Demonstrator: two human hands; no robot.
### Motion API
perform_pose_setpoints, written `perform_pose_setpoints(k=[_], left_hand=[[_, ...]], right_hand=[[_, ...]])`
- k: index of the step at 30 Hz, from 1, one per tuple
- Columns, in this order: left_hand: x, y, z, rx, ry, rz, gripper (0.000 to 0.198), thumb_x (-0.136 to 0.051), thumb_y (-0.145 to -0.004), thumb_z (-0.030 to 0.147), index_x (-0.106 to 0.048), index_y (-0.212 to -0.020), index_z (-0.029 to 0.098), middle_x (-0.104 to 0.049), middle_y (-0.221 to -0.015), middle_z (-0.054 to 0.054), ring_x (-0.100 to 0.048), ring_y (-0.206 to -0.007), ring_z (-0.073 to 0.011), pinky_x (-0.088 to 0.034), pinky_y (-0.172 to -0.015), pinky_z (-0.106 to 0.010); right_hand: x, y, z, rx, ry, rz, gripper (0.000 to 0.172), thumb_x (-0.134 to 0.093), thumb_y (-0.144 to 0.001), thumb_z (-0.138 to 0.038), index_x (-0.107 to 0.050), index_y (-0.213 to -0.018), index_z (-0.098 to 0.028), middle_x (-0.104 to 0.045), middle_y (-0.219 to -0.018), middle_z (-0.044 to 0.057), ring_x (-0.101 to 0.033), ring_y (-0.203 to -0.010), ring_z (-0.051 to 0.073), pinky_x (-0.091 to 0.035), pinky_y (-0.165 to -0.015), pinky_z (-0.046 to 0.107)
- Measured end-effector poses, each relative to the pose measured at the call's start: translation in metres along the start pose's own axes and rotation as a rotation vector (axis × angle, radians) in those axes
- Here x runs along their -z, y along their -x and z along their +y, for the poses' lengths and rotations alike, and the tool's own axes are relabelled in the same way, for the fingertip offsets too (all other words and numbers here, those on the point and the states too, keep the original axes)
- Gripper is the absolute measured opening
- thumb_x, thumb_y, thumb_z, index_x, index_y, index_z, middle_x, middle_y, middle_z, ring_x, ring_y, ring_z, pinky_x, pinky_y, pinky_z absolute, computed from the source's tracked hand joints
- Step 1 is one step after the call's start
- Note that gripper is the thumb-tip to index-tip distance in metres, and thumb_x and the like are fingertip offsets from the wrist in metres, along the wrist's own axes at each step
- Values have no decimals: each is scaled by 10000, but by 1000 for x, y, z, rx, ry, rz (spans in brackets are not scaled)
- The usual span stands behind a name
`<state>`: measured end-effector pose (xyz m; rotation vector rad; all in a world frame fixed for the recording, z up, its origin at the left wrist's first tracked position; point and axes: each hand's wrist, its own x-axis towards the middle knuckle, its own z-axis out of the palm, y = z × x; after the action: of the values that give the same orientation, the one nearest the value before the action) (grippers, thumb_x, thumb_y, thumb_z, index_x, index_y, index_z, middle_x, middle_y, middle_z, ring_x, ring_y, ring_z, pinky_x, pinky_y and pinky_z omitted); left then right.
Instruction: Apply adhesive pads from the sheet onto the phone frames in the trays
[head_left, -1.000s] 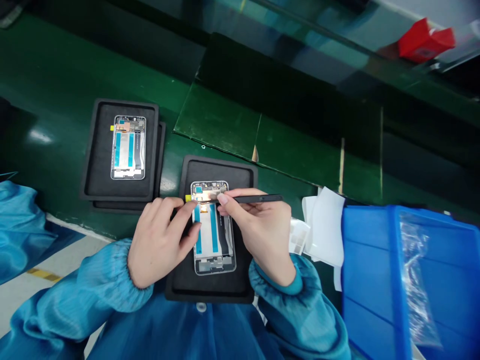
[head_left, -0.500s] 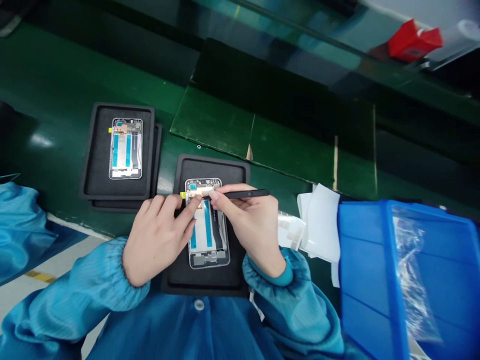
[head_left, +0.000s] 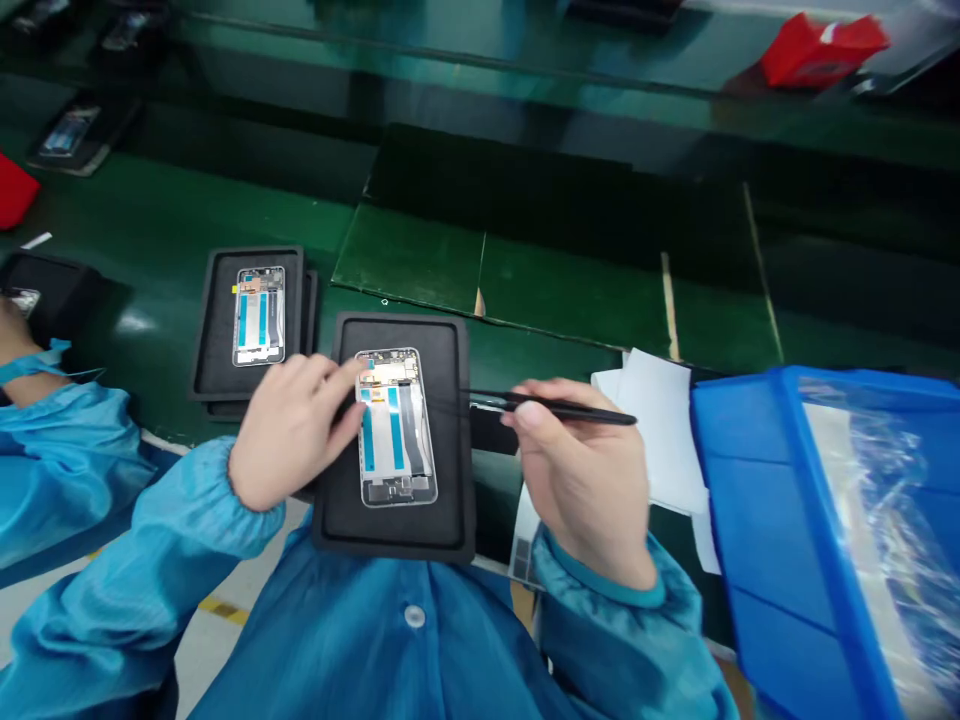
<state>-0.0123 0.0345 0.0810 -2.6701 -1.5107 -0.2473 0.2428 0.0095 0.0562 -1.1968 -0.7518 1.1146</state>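
black tweezers [head_left: 596,412] in right hand [head_left: 585,480]

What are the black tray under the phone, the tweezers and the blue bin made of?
Black tray: probably foam or rubber, matte with rounded edges.
Tweezers: maybe dark-coated metal, judging by slim prongs.
Blue bin: likely plastic, smooth, slightly shiny, evenly coloured.

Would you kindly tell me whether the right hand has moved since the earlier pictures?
Yes: judged against the green board, the right hand has shifted rightward, away from the phone.
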Motion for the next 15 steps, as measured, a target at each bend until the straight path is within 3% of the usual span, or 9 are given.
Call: perform_pose_setpoints(k=[3, 5, 7, 12, 15], left_hand=[[20, -13, 3, 80, 65, 108, 378, -486, -982, 337, -560, -1319, 182, -635, -953, -81, -586, -898, -255, -480, -795, -406], [30, -27, 18, -6, 107, 66, 354, -483, -980, 332, -585, -1289, 192, -642, -986, -86, -599, -935, -268, -492, -813, -417], [32, -43, 43, -181, 161, -36, 323, -485, -975, 330, -617, -1238, 196, -650, -1016, -88, -609, -966, -277, -501, -827, -427], [0, -88, 125, -619, 218, -351, 172, -518, -948, 256, -672, -977, 185, -668, -942, -72, -644, -941, -256, -521, -829, -399], [-32, -110, 170, -735, 201, -545, 178, -499, -913, 131, -674, -930, 152, -692, -909, -92, -684, -884, -243, -527, -754, -355]], right_hand=[[43, 12, 2, -52, -86, 14, 167, -858, -746, -349, -722, -825, -291, -729, -879, -20, -703, -704, 130, -629, -650, 273], [75, 23, 5, -100, -115, 68, 168, -826, -779, -398, -713, -853, -298, -738, -885, -19, -702, -662, 128, -630, -630, 280], [106, 37, 11, -132, -143, 150, 217, -843, -753, -416, -702, -862, -292, -744, -867, -24, -704, -643, 120, -627, -627, 265], [161, 65, 30, -144, -129, 278, 303, -923, -638, -318, -692, -830, -275, -733, -826, -49, -703, -653, 98, -621, -678, 238], [175, 72, 43, -144, -55, 317, 273, -917, -646, -290, -733, -843, -248, -744, -809, -27, -716, -670, 119, -631, -701, 270]])
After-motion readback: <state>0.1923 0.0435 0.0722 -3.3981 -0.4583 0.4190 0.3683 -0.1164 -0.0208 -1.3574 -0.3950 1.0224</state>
